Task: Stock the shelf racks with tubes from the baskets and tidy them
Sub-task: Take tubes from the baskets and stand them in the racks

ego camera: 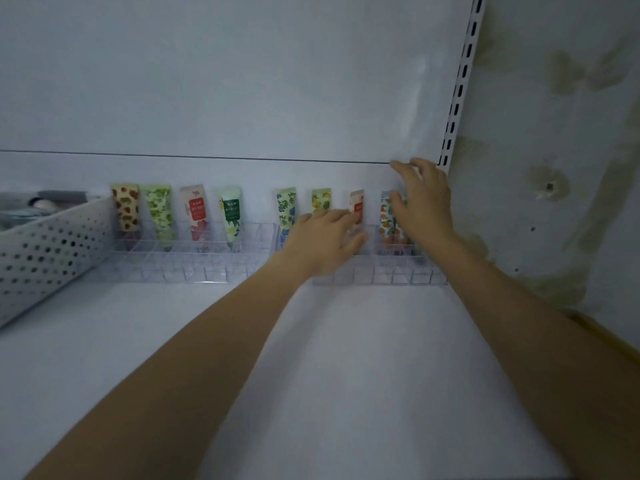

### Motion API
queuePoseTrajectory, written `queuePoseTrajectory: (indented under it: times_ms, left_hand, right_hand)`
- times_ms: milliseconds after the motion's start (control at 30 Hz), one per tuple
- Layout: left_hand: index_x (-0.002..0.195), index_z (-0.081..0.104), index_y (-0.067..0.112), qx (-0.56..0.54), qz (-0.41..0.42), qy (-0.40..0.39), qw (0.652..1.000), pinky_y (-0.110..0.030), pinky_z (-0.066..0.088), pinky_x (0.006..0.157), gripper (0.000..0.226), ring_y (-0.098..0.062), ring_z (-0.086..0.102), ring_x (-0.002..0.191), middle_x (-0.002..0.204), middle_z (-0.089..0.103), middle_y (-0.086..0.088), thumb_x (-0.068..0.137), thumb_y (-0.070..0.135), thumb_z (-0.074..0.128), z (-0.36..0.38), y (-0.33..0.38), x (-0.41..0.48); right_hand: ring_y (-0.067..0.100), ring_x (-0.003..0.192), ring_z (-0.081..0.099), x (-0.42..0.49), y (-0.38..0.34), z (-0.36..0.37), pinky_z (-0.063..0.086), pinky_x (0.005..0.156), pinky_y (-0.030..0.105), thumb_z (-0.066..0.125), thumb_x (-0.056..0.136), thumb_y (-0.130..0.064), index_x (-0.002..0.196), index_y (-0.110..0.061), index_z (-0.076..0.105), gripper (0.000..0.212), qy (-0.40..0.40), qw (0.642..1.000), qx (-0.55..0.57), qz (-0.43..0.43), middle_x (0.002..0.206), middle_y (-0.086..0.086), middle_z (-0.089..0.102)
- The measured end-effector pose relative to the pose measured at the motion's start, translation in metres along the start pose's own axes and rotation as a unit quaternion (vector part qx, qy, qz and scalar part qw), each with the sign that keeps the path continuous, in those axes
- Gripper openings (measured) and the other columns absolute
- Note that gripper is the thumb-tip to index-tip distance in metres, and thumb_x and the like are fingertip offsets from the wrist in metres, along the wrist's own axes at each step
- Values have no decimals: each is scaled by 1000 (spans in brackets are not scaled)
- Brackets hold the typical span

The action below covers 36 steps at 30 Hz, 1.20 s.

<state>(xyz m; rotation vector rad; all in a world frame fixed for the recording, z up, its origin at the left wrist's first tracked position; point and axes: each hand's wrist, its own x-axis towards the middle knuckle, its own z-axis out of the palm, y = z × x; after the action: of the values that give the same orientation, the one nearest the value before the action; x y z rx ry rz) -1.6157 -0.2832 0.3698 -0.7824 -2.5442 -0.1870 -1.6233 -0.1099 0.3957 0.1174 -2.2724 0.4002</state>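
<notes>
Head view looks down along both bare forearms to the back of a white shelf (346, 375), where 2 clear racks stand side by side against the back panel (242, 81).

The left rack (194, 268) holds 4 upright tubes in its rear row: a strawberry tube (126, 209), a green grape tube (158, 213), a red-label tube (197, 213) and a green-label tube (231, 213). The right rack (398, 275) holds 4 more: a blue floral tube (285, 207), a lemon tube (321, 199), a small red tube (357, 204) and an orange-print tube (385, 216).

The left hand (325, 237) reaches over the right rack with fingers fairly straight. Its fingertips meet the small red tube and the thumb lies just below. Blur hides whether it pinches the tube or only touches it.

The right hand (422, 199) hovers at the rack's right end, fingers spread and relaxed, grasping nothing. Its thumb crosses in front of the orange-print tube.

A white perforated basket (52, 244) sits on the shelf just left of the left rack; its contents are too dim to name. A slotted upright (460, 81) borders the panel beside a stained wall (554, 133).
</notes>
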Motion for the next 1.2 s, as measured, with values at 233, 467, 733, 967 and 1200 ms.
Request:
queuePoseTrajectory:
  times_ms: [233, 467, 733, 967, 1200]
  left_hand:
    - [137, 41, 20, 97, -30, 48, 994, -39, 34, 101, 47, -25, 42, 127, 139, 47, -4, 97, 42, 30, -103, -94, -26]
    - [137, 41, 21, 128, -170, -37, 976, -39, 34, 103, 43, -25, 43, 125, 139, 45, -5, 97, 38, 35, -195, -226, -117]
    - [111, 60, 21, -6, -268, -183, 946, -26, 45, 72, 39, -13, 61, 85, 100, 64, 4, 82, 47, 61, -227, -312, -190]
    - [106, 64, 30, -117, -231, -312, 914, -19, 50, 61, 41, -7, 62, 72, 82, 63, 5, 68, 39, 76, -218, -335, -200]
    - [82, 56, 39, -65, -116, -256, 958, -20, 41, 66, 20, -4, 52, 72, 83, 52, 11, 74, 34, 74, -210, -342, -206]
  right_hand:
    - [31, 128, 33, 5, -103, 19, 24, 107, 36, 49, 94, -19, 137, -15, 44, 44, -67, 986, 36, -151, 142, 13, 39]
    - [25, 130, 33, 2, -268, 50, 24, 105, 28, 43, 97, -24, 140, -18, 38, 43, -198, 934, 198, -221, 141, 8, 39]
    - [10, 100, 49, -7, -384, 84, 36, 83, 23, 51, 92, -38, 128, -23, 50, 39, -326, 888, 262, -190, 124, 2, 56]
    - [9, 100, 53, 4, -417, 82, 39, 87, 28, 64, 76, -54, 107, -26, 69, 42, -453, 865, 113, -182, 109, -11, 60]
    - [15, 106, 52, 11, -432, 83, 42, 93, 33, 64, 78, -43, 108, -20, 68, 38, -487, 858, 36, -158, 119, -4, 59]
